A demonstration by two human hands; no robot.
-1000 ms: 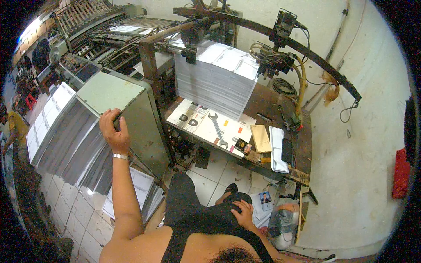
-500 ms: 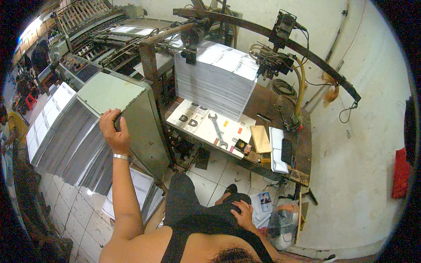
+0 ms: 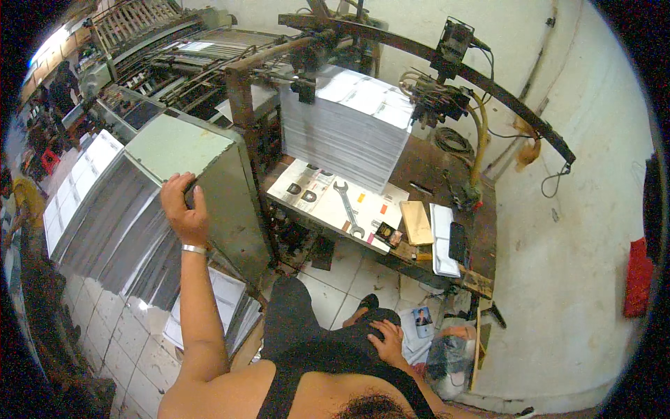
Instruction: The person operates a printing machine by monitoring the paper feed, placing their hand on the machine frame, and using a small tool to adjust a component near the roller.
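Observation:
My left hand (image 3: 185, 209) rests on the near edge of a pale green metal machine housing (image 3: 178, 148), thumb apart from the fingers, holding nothing. Beside it on the left stands a tall, leaning stack of printed sheets (image 3: 115, 222). My right hand (image 3: 386, 341) lies on my dark-trousered thigh with its fingers spread. Ahead of me, a high, neat pile of white printed sheets (image 3: 342, 133) stands on a brown table (image 3: 433, 155). A double open-ended wrench (image 3: 347, 207) lies on printed paper along the table's front side.
A tan block (image 3: 417, 223), folded white paper (image 3: 442, 237) and a black phone-like object (image 3: 456, 241) lie near the table's right end. Overhead arches a dark metal bar (image 3: 412, 47) with hoses. A sheet-feeding machine (image 3: 202, 59) fills the far left. Another sheet stack (image 3: 216, 300) sits low by my left arm.
The white sheets on the far machine's bed show less than before. The view has shifted very slightly. Both my hands stay where they were.

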